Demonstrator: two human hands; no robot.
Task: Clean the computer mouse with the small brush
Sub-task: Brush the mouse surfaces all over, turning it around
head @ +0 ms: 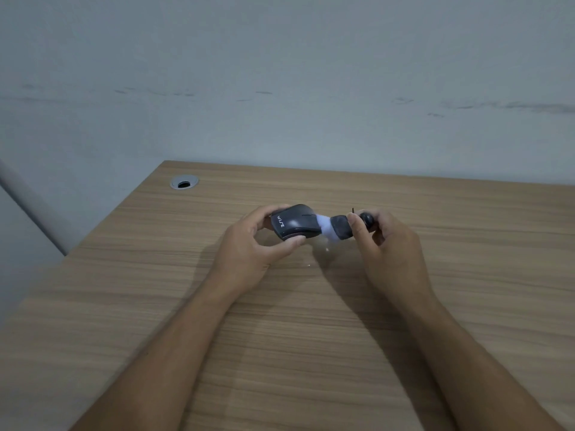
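A black computer mouse (pixel 295 221) with white lettering is held just above the wooden desk (pixel 311 321), tilted on its side. My left hand (pixel 249 253) grips it between thumb and fingers. My right hand (pixel 389 244) holds a small brush (pixel 340 227) with a dark head and a round black knob at its end. The brush's white bristles (pixel 325 227) touch the mouse's right end. Part of the brush handle is hidden by my right fingers.
A round metal cable grommet (pixel 184 182) sits near the desk's far left corner. The desk's left edge runs diagonally down to the left. A pale wall (pixel 280 88) stands right behind the desk. Small white specks (pixel 326 249) lie on the wood under the brush.
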